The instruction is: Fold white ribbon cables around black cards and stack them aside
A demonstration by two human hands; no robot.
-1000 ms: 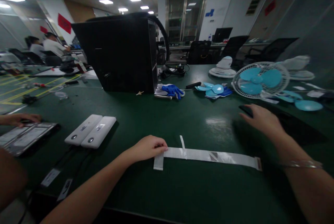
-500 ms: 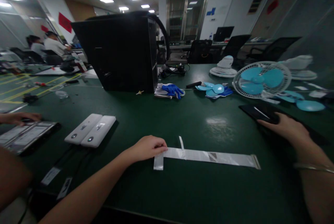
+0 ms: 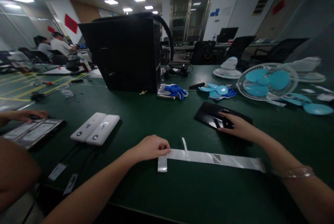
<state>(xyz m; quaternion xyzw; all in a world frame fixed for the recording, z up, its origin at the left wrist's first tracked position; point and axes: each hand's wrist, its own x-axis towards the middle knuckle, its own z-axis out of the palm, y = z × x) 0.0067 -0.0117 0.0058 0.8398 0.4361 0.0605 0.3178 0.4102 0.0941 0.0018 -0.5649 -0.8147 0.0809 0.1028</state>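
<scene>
A long white flat ribbon cable [image 3: 200,157] lies across the green table in front of me. My left hand [image 3: 152,147] is closed on its left end, thumb against fingers, with a short folded piece [image 3: 162,165] hanging below them. A thin strip [image 3: 184,144] sticks up from the cable, and a connector [image 3: 260,165] shows at its right end. Behind the cable, my right hand [image 3: 238,125] grips a glossy black flat panel [image 3: 206,114] by its near side. Part of the panel is hidden under the hand, and I cannot tell its exact kind.
A black computer case [image 3: 122,57] stands at the back. Two white power banks [image 3: 96,128] lie at left, near another person's hand [image 3: 28,115] on a metal-edged device [image 3: 39,132]. Behind are blue gloves [image 3: 176,92], blue fan blades [image 3: 215,90] and a fan [image 3: 267,81].
My right hand has brought the black panel leftward, from the far right to behind the cable. My left hand stays on the cable's end. The view has shifted slightly.
</scene>
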